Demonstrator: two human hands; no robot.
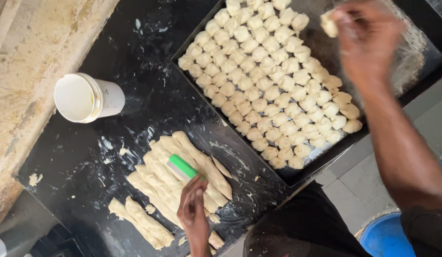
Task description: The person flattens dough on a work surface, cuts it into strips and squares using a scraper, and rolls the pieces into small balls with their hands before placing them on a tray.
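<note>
Left hand clamped on green-handled scraper, blade down among dough ropes. Ropes pale, soft, floury, long axes roughly parallel on black worktop, slanting from upper right to lower left. Right hand, blurred, pinching one cut dough piece above black tray. Tray right of ropes, packed with rows of small pillow-shaped pieces. White cup on its side, well left.

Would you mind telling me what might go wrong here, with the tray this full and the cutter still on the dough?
1. The tray overhangs the counter edge, so a knock might tip it.
2. The dough pieces are packed touching and may stick together.
3. The right hand brings over another piece while the left hand holds the green cutter on the dough strips; unwatched, it could slip.
</note>
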